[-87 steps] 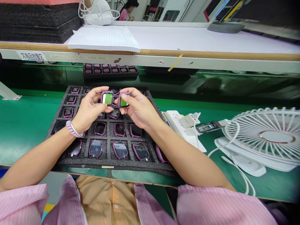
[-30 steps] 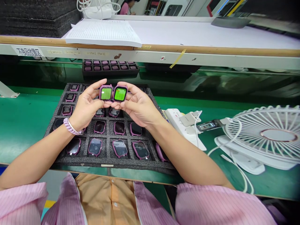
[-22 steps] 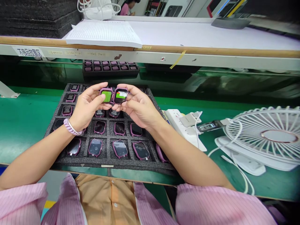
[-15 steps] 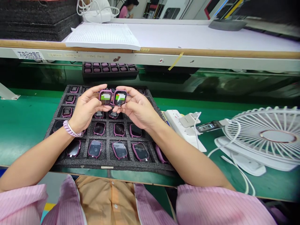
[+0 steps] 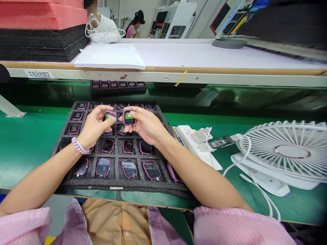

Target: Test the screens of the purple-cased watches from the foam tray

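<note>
Both hands are raised over a black foam tray (image 5: 116, 175) whose compartments hold several purple-framed smartwatch bodies. My left hand (image 5: 93, 126) grips one smartwatch (image 5: 108, 116) by its edges, with the thumb across its lit screen. In my right hand (image 5: 146, 124) is a second smartwatch (image 5: 128, 117), its screen showing green and white bands; the thumb lies on the upper part of that screen. A narrow gap separates the two watches. Below them, dark-screened smartwatches (image 5: 128, 146) lie face up in the tray. Part of the tray's middle is hidden behind my hands.
Right of the tray are a white power strip (image 5: 187, 136) with a plugged-in charger, a small black meter (image 5: 221, 142) and a white fan (image 5: 291, 153) with cables. Behind, a smaller black tray (image 5: 119, 90) sits under a shelf (image 5: 178, 54) bearing papers and foam (image 5: 38, 44). Two people are beyond.
The camera view has tilted up a little. The two watches have moved slightly apart, and both thumbs have shifted from the frames' lower edges onto the screens.
</note>
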`<move>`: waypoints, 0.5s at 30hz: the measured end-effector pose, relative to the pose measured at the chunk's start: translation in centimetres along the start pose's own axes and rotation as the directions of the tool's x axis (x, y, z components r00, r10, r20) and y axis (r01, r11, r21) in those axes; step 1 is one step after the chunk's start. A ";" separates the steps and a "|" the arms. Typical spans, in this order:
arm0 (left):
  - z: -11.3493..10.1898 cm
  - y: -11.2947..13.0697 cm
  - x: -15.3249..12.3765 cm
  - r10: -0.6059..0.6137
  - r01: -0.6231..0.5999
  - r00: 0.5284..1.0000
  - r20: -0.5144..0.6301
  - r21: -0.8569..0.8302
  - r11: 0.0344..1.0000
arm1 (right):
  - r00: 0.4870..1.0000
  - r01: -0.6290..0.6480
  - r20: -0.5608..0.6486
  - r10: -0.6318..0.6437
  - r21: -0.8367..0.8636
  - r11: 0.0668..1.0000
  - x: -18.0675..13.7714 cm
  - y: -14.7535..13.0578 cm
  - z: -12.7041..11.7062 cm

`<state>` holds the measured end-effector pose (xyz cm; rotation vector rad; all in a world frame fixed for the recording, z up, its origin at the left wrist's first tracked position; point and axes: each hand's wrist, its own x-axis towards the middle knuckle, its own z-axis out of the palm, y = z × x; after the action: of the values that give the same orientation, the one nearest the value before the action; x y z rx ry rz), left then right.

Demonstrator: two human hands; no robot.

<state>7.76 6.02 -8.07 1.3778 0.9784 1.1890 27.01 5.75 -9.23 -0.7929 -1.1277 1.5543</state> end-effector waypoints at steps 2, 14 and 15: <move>0.1 -0.1 0.0 -0.030 0.030 0.999 0.032 -0.004 1.000 | 0.999 -0.046 -0.008 0.046 0.057 0.997 0.1 -0.3 0.1; 4.2 -0.1 2.2 -0.156 0.052 0.919 0.362 0.280 0.959 | 1.000 0.005 0.012 -0.004 -0.057 0.998 -2.2 -4.2 -5.2; 4.8 -0.5 2.5 -0.128 -0.038 0.918 0.375 0.403 0.914 | 1.000 0.010 0.007 -0.009 -0.109 0.994 -2.8 -4.3 -6.2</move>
<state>12.98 7.63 -8.11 1.8252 0.9859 0.6444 34.82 4.93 -7.52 -0.8544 -1.2277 1.4988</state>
